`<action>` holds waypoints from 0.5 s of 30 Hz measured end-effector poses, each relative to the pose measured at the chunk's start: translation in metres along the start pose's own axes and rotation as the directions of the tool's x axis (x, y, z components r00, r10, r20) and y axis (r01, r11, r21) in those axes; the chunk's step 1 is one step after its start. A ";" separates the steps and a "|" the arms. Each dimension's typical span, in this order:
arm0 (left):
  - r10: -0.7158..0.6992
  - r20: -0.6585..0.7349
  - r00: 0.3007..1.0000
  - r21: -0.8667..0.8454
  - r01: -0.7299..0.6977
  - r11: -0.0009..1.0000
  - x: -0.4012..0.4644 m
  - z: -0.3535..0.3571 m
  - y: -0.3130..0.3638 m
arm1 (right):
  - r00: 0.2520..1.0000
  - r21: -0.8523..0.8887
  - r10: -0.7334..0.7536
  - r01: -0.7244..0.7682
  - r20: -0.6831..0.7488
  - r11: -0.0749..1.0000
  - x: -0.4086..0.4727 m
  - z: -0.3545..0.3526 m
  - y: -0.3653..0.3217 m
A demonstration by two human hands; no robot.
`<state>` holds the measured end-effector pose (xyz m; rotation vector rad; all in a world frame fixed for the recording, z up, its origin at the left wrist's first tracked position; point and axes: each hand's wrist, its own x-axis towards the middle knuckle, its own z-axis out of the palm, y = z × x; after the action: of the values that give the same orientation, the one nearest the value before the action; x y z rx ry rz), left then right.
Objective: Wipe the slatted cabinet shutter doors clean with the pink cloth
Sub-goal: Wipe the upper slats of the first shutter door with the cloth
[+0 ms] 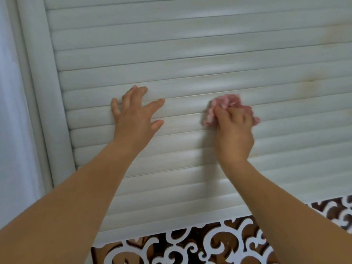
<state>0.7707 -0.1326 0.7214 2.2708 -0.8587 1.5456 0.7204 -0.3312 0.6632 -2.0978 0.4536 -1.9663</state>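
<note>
A white slatted shutter door (190,54) fills most of the view, its horizontal slats running left to right. My right hand (235,132) grips a bunched pink cloth (224,103) and holds it against a slat near the middle right. My left hand (136,115) lies flat on the slats to the left of the cloth, fingers spread. Both forearms reach up from the bottom of the frame. Faint yellowish stains mark the slats at the upper right.
The door's rounded white frame (38,88) runs down the left side, with a pale wall (9,111) beyond it. Below the slats sits a white cut-out scroll panel (209,244) over a brown backing.
</note>
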 end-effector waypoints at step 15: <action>-0.086 -0.048 0.995 -0.005 0.086 0.996 -0.003 0.010 0.021 | 0.985 -0.158 -0.132 0.148 0.106 0.976 0.027 -0.038 0.098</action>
<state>0.7654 -0.1535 0.7124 2.2278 -0.7404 1.5536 0.6778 -0.4306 0.6544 -2.3757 0.4777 -1.9526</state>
